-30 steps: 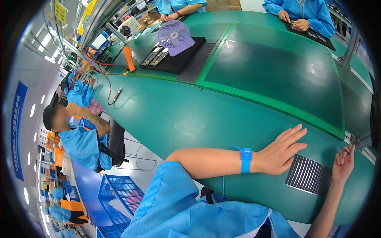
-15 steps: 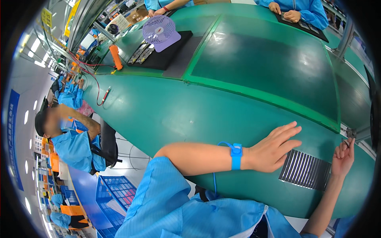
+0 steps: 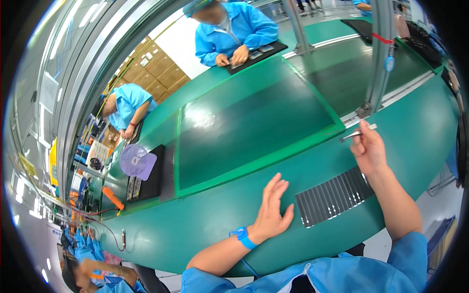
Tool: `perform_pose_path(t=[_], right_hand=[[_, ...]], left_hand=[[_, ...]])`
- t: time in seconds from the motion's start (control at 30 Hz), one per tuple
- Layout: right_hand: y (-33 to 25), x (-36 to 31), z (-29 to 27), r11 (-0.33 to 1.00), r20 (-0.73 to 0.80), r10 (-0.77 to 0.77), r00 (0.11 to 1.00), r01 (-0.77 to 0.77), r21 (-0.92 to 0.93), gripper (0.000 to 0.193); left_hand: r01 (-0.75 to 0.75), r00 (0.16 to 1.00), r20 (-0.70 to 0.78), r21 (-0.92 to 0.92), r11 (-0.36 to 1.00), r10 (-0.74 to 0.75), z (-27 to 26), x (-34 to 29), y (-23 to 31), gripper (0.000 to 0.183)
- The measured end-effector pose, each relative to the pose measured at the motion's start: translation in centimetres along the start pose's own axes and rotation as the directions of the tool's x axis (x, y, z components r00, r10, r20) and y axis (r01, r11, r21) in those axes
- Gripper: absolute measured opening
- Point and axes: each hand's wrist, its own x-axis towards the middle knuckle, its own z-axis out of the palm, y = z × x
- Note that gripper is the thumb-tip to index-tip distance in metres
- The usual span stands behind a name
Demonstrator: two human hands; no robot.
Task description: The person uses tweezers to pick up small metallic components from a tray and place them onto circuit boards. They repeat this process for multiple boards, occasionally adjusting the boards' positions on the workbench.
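Tweezers (image 3: 350,135) stay clamped in right hand (image 3: 370,152), three o'clock; left hand (image 3: 271,217), thumb and fingers apart, shifted from four to five.

On the near side of the broad green worktable (image 3: 205,239), a dark rectangular slatted sheet (image 3: 332,198) lies between the bare left hand (image 3: 272,210), on its left, and the bare right hand (image 3: 367,146), beyond its far right corner. A slim silvery metal tool (image 3: 373,127) is in the right hand. Farther off lies a flat green-framed panel (image 3: 244,136), with a grey metal post (image 3: 377,73) just right of it. Left of the panel, a round lilac plastic fan (image 3: 134,160) stands on a flat black mat (image 3: 155,178). Left of that is an elongated orange object (image 3: 112,198); nearer lies a thin red pen-shaped tool (image 3: 123,239). A blue-jacketed person (image 3: 242,31) is behind the panel.
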Motion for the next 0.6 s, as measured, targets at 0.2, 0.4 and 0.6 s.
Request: perform_pose_path(t=[0.2,0.4,0.6], right_hand=[[-0.6,-0.4,-0.3,1.000,0.053,-0.007,0.999,0.007,0.005,0.016],[-0.2,-1.0,0.0,0.998,0.075,0.022,0.997,-0.017,-0.063,0.016],[1.3,-0.8,-0.4,0.989,0.009,0.063,0.998,-0.061,-0.134,0.018]], left_hand=[[0.005,1.000,0.014,0.044,0.999,-0.005,0.1,0.1,0.0,0.068],[0.074,0.997,-0.015,0.030,0.997,-0.073,0.1,0.0,0.2,0.063],[0.129,0.991,0.018,0.033,0.991,-0.130,-0.2,-0.1,0.3,0.060]])
